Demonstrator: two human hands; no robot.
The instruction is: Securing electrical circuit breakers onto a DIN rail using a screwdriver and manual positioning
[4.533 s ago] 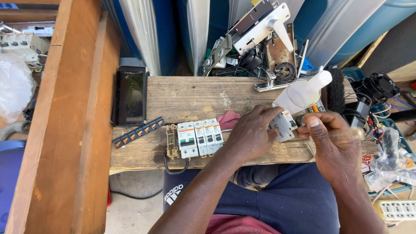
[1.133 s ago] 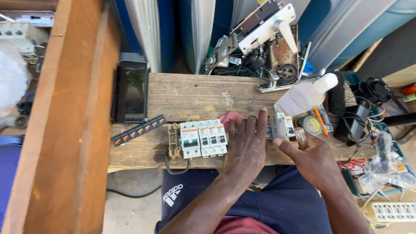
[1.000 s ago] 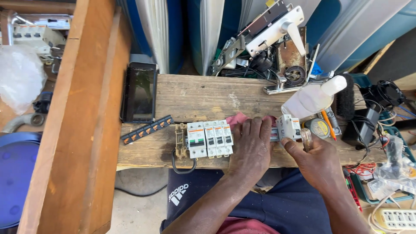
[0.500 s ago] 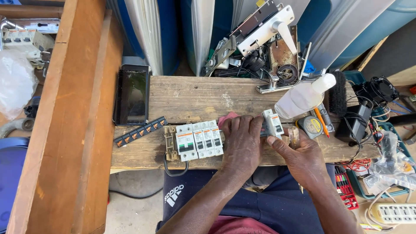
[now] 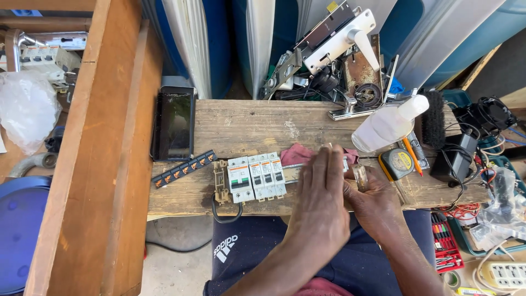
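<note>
My left hand (image 5: 320, 192) lies flat, fingers straight and together, on a single white circuit breaker (image 5: 345, 163) at the middle of the wooden plank (image 5: 263, 123); only a sliver of the breaker shows. My right hand (image 5: 378, 203) closes on the breaker's right end, thumb up against it. To the left, a row of white circuit breakers (image 5: 256, 178) sits on a metal rail. A pink cloth (image 5: 296, 155) lies under my left fingertips.
A black comb busbar (image 5: 183, 169) and a dark phone (image 5: 174, 123) lie at the plank's left. A white bottle (image 5: 386, 123), a yellow tape measure (image 5: 398, 163) and a black adapter (image 5: 452, 159) crowd the right. Door-lock hardware (image 5: 339, 33) is piled behind. A wooden bench (image 5: 93, 164) stands left.
Both hands have brought the single breaker down and left, from raised at the plank's right onto the plank beside the row. My left hand now covers it flat.
</note>
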